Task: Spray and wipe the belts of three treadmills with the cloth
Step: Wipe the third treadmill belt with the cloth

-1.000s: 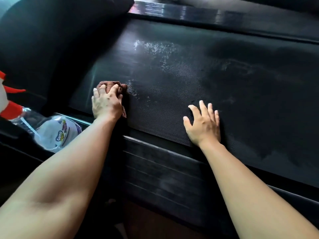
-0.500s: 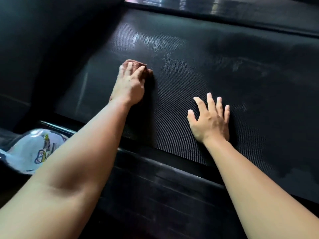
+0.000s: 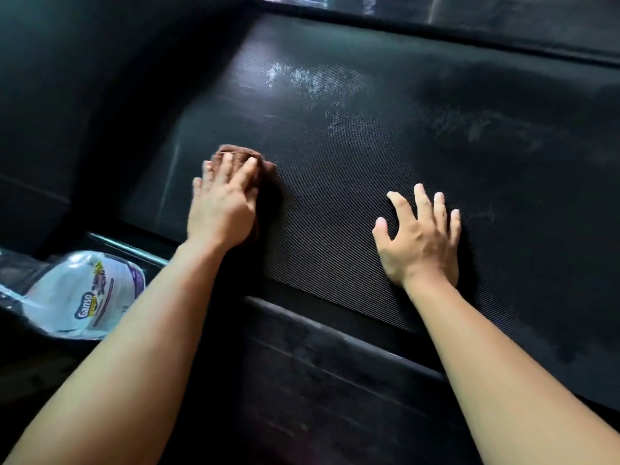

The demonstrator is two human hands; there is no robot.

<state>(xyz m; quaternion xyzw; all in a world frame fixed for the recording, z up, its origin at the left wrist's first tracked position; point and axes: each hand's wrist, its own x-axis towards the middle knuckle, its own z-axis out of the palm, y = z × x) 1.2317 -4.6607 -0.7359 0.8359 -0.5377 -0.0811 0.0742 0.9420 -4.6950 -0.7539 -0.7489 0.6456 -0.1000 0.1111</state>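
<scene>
The black textured treadmill belt point(image 3: 352, 203) fills the middle of the view. A whitish wet spray patch point(image 3: 312, 82) lies on its far part. A small brown cloth point(image 3: 236, 152) lies on the belt's left part, and my left hand point(image 3: 221, 209) presses flat on it, fingers straight, covering most of it. My right hand point(image 3: 419, 239) rests on the bare belt to the right, fingers spread, holding nothing.
A clear spray bottle point(image 3: 84, 297) with a white and purple label lies at the lower left, beside the belt. The near black side rail point(image 3: 335, 364) runs under my forearms. The far side rail point(image 3: 469, 18) shines along the top.
My left hand pushed the cloth away across the belt, then drew it back partway towards me and to the left. My right hand stayed planted on the belt.
</scene>
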